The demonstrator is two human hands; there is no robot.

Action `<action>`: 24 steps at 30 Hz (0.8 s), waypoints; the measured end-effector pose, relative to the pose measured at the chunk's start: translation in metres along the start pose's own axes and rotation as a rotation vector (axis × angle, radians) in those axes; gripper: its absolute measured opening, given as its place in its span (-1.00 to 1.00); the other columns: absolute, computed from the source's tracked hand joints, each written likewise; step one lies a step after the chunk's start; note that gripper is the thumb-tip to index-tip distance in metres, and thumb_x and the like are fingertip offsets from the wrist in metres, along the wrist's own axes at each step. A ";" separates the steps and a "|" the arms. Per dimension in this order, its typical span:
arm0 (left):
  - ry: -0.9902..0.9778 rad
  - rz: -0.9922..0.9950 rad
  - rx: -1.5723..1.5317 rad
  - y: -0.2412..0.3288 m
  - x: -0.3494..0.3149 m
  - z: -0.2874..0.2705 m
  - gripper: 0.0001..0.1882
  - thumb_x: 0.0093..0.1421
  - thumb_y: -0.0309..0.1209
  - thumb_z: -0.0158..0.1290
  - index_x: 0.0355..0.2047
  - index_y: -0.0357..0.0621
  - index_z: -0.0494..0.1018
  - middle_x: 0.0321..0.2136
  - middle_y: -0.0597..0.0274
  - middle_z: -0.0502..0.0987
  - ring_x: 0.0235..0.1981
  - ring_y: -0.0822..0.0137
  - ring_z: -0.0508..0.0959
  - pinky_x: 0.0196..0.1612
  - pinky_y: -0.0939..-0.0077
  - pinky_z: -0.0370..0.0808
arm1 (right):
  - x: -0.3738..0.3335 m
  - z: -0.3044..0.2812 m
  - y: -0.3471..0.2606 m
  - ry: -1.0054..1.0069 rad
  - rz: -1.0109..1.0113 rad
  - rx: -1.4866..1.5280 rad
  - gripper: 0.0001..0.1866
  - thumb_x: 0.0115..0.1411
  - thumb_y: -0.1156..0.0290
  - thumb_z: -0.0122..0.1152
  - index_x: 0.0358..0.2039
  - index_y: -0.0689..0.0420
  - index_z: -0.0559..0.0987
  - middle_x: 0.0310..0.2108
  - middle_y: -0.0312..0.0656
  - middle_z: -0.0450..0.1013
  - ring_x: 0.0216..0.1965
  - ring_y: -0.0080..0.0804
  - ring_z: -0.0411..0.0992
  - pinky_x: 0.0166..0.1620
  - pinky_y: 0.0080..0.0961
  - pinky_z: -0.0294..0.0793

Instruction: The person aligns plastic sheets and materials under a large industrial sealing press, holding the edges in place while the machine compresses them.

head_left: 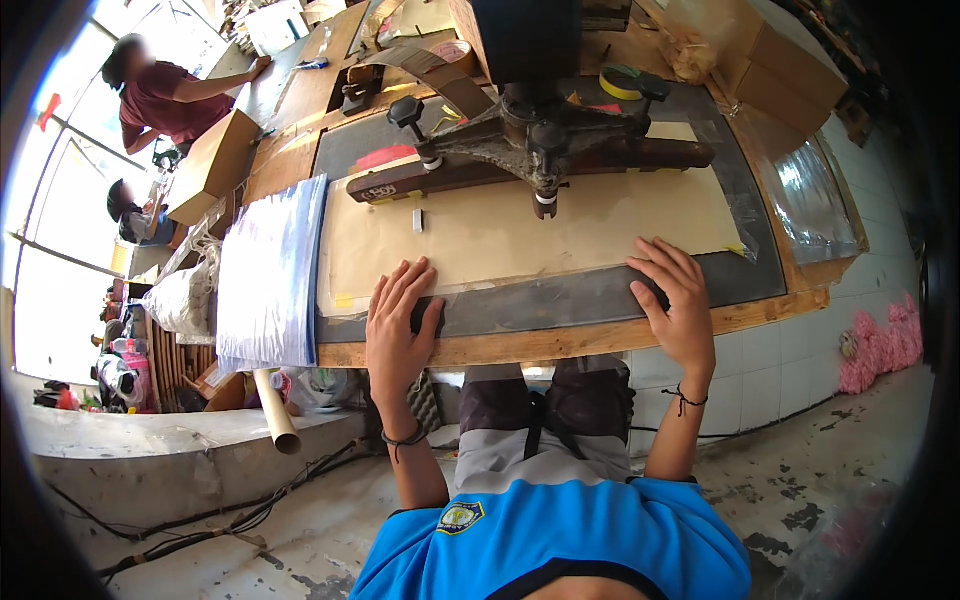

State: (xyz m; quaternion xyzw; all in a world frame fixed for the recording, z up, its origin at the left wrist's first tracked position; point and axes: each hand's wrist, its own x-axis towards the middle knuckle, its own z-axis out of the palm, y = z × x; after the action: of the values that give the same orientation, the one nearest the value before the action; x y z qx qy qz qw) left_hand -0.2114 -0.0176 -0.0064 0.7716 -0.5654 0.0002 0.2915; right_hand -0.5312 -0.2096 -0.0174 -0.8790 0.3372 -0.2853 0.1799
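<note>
A long sheet of tan paper lies on a dark grey mat on the wooden table, with bits of yellow tape at its corners. Near the sheet's left front edge rests my left hand, palm down with its fingers spread. My right hand lies the same way by the front right edge. Neither hand holds anything. Beyond them a black metal clamp frame with knobs carries a dark red bar across the sheet. A small pale grey block sits on the paper, left of centre.
A stack of clear plastic sleeves lies left of the mat. Cardboard boxes and clear film are at the right. A yellow tape roll is behind the frame. Two people are at the far left.
</note>
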 end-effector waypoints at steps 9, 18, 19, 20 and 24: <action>0.029 0.013 -0.004 -0.003 -0.004 0.001 -0.63 0.33 -0.37 0.14 0.13 -0.13 0.58 0.23 0.15 0.55 0.36 0.02 0.41 0.48 0.04 0.19 | -0.001 0.000 -0.003 0.022 -0.012 0.024 -0.69 0.38 0.20 0.24 0.01 0.07 0.70 0.22 -0.19 0.53 0.32 -0.12 0.37 0.39 -0.11 0.25; 0.024 0.020 0.018 -0.006 -0.007 0.002 -0.62 0.36 -0.31 0.12 0.15 -0.12 0.56 0.26 0.16 0.52 0.38 0.05 0.39 0.49 0.06 0.17 | -0.003 0.002 -0.002 0.039 -0.014 0.020 -0.68 0.39 0.19 0.23 0.00 0.10 0.69 0.21 -0.18 0.54 0.32 -0.11 0.37 0.39 -0.12 0.26; 0.022 0.022 0.020 -0.006 -0.008 0.002 -0.62 0.36 -0.31 0.12 0.15 -0.12 0.56 0.27 0.16 0.52 0.38 0.06 0.38 0.49 0.06 0.17 | -0.003 0.003 -0.002 0.040 -0.012 0.019 -0.68 0.39 0.19 0.23 0.00 0.10 0.69 0.21 -0.18 0.54 0.32 -0.11 0.37 0.39 -0.11 0.26; 0.021 0.024 0.019 -0.006 -0.008 0.002 -0.62 0.37 -0.31 0.12 0.15 -0.12 0.56 0.27 0.16 0.52 0.38 0.06 0.38 0.49 0.07 0.16 | -0.004 0.003 -0.001 0.040 -0.010 0.016 -0.68 0.39 0.19 0.22 0.00 0.10 0.69 0.21 -0.18 0.54 0.32 -0.11 0.37 0.39 -0.11 0.26; 0.018 0.030 0.010 -0.005 -0.008 0.001 -0.62 0.37 -0.32 0.11 0.16 -0.12 0.56 0.27 0.16 0.52 0.39 0.06 0.38 0.49 0.06 0.16 | -0.005 0.003 -0.002 0.037 0.002 0.001 -0.67 0.40 0.17 0.21 0.01 0.10 0.69 0.21 -0.18 0.53 0.33 -0.11 0.37 0.39 -0.11 0.26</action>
State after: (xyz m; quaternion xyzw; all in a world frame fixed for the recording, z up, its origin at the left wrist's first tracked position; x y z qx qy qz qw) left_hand -0.2101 -0.0099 -0.0127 0.7646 -0.5742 0.0144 0.2925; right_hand -0.5315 -0.2042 -0.0204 -0.8730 0.3414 -0.3015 0.1744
